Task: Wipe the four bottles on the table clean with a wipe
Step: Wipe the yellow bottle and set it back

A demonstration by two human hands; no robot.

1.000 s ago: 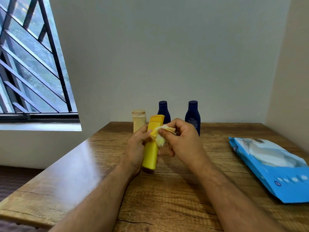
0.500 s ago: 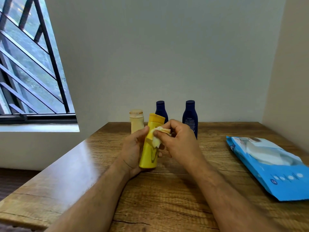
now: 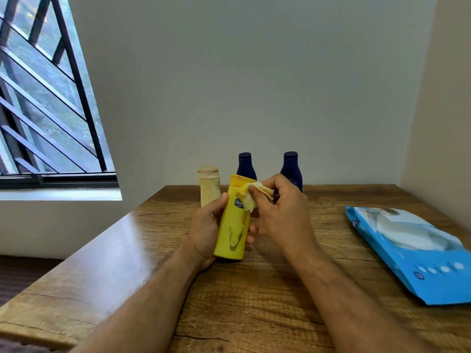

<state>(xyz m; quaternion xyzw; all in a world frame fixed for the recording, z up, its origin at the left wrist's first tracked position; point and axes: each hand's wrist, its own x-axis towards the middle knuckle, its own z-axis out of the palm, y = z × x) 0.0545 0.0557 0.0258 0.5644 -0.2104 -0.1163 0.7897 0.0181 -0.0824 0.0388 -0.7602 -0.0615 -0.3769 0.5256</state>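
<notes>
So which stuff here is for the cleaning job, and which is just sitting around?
For the job:
yellow bottle in the left hand
wipe in the right hand
cream bottle
two dark blue bottles
blue wipes pack

Just there:
table
window

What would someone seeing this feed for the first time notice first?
The yellow bottle at centre, gripped by the left hand while the right hand presses a crumpled wipe against its upper part. Behind them, a cream bottle and two dark blue bottles stand at the wall edge of the wooden table. A blue pack of wipes lies at the right.
</notes>
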